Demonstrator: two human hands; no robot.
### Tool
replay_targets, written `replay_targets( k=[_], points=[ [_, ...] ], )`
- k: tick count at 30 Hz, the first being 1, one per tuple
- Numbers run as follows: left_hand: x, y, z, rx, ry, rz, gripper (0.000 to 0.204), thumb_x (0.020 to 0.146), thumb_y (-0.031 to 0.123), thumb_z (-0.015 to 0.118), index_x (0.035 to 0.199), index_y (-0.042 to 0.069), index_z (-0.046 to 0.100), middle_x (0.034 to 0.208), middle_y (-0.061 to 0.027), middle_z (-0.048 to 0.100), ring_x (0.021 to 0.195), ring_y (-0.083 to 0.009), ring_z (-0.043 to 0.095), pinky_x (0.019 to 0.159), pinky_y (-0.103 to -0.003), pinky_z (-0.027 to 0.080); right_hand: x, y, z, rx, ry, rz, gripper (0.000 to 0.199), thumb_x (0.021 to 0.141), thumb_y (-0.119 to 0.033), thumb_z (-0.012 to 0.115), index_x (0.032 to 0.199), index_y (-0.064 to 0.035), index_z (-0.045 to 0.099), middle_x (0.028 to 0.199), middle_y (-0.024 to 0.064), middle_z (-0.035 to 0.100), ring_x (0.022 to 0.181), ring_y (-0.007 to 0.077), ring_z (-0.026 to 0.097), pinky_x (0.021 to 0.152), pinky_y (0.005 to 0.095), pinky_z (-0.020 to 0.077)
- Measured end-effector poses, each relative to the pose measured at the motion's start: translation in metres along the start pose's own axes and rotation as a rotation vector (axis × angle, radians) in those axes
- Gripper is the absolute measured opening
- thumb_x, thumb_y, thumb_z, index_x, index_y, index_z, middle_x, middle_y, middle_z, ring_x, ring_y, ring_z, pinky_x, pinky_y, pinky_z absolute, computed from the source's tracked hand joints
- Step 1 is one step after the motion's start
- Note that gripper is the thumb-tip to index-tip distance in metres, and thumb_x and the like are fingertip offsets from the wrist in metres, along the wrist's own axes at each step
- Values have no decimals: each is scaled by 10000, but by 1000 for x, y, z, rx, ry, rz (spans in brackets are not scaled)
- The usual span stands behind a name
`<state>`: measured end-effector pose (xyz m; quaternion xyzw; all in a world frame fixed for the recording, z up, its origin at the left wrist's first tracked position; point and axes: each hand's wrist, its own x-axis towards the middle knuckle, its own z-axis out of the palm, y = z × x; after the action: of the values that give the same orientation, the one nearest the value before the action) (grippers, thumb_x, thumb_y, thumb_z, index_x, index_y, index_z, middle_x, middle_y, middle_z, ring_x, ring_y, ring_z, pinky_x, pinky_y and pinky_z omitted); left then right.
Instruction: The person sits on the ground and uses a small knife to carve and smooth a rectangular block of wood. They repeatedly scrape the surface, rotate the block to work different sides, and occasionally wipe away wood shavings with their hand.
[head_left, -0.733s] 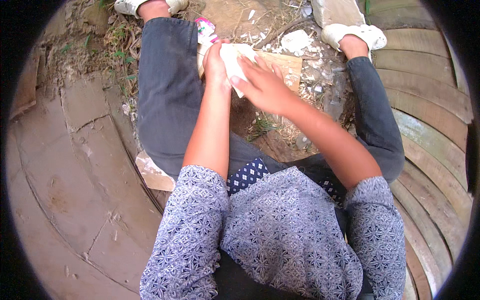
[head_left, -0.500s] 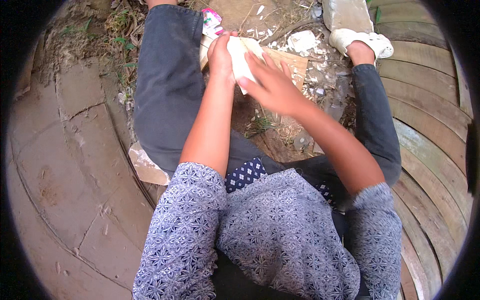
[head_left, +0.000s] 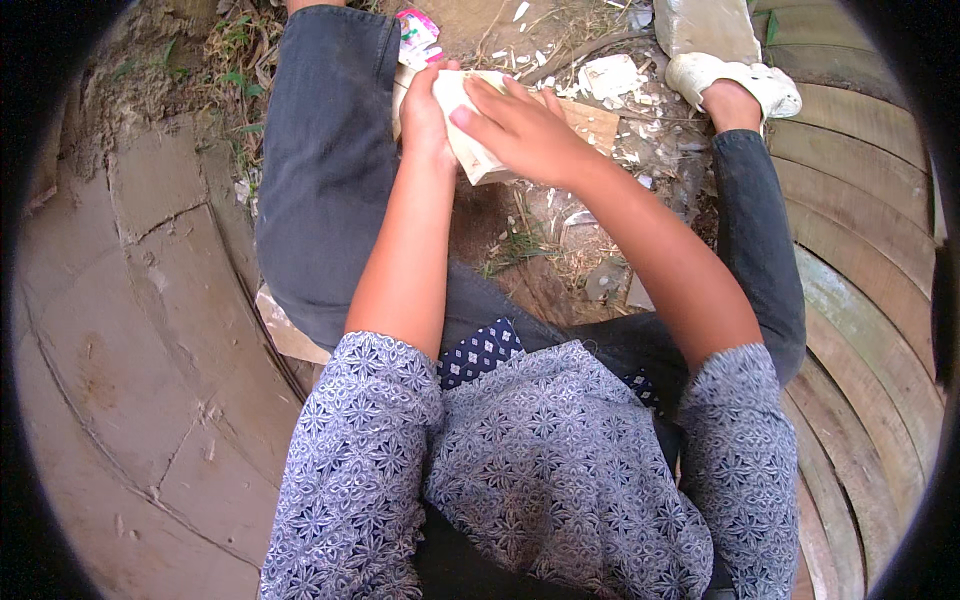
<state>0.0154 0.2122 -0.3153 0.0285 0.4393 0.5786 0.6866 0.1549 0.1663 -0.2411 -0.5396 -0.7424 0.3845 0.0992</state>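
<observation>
A pale, cream-white block (head_left: 482, 163), perhaps wood, is between my hands over a flat wooden board (head_left: 594, 121). Around the block's left side my left hand (head_left: 426, 118) is closed, its fingers partly hidden. My right hand (head_left: 528, 136) lies across the top of the block with fingers stretched out and thumb apart. Anything thin under that palm would be hidden. The near end of the block faces me, tilted slightly.
White chips and shavings litter the dirt around a flat white piece (head_left: 608, 76). A pink-and-white wrapper (head_left: 417, 38) lies beyond my left hand. At the far right are a pale stone block (head_left: 706, 28) and my foot in a white clog (head_left: 735, 82). Wooden planks (head_left: 850, 185) line the right.
The block has turned so its near end shows, and shifted slightly left with my left hand. My right hand has slid a little up and left over it.
</observation>
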Motion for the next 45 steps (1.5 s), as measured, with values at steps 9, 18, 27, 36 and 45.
replay_targets(
  k=[9,18,27,36,45],
  points=[
    [4,3,-6,87,-33,1,241,957,222,564,1068,19,630,1002,-95,678,908,-224,638,860,-351,517,-76,-15,-19,-82,-95,-80,1019,902,-766,396,1503,56,352,1566,233,356,1472,446,272,1180,628,109],
    [13,8,-11,55,-39,-54,238,974,209,538,1123,29,587,1065,-101,667,975,-242,640,878,-385,532,11,2,2,-24,-16,-4,956,929,-727,396,1537,7,316,1597,209,310,1501,409,219,1187,611,111],
    [0,6,4,168,-37,32,243,974,251,539,1062,35,605,1002,-87,661,918,-231,635,875,-376,524,-11,7,6,-75,32,-54,1024,905,-771,389,1527,38,308,1592,213,317,1496,412,231,1178,635,142],
    [8,22,-8,-67,-206,-520,295,1007,286,484,1036,21,608,947,-156,684,908,-301,665,901,-448,542,7,44,1,419,-71,22,708,1012,-617,344,1532,-140,401,1634,44,288,1524,377,144,1231,502,128],
    [-28,1,34,57,21,-289,835,911,701,444,1294,-41,421,1296,-310,521,1177,-437,526,1051,-492,419,-33,33,53,1164,237,405,670,1050,-463,400,1535,-6,329,1634,176,245,1519,262,219,1211,345,199]
  ],
)
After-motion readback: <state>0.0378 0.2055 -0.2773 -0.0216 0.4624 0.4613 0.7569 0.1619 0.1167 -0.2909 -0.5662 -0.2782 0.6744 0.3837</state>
